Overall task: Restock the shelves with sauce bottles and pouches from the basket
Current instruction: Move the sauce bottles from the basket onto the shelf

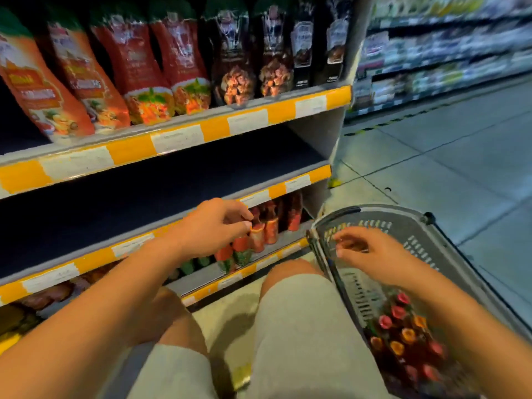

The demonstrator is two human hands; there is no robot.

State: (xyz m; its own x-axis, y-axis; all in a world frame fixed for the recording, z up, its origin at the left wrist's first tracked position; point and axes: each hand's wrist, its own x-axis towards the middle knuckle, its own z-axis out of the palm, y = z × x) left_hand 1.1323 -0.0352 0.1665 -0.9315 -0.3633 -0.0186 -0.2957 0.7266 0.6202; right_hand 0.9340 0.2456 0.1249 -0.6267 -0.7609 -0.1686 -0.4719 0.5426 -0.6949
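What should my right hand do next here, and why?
Probably bring the right hand back and down to the capped bottles at the near end of the basket and grip one. It hovers with loose fingers over the basket's bare far end, holding nothing, while the left hand is at a bottle on the low shelf.

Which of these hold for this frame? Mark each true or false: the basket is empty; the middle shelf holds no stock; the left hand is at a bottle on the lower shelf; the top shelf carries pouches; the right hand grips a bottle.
1. The basket is empty. False: capped bottles lie at its near end.
2. The middle shelf shows no stock. True.
3. The left hand is at a bottle on the lower shelf. True.
4. The top shelf carries pouches. True.
5. The right hand grips a bottle. False: its fingers hold nothing, over the basket.
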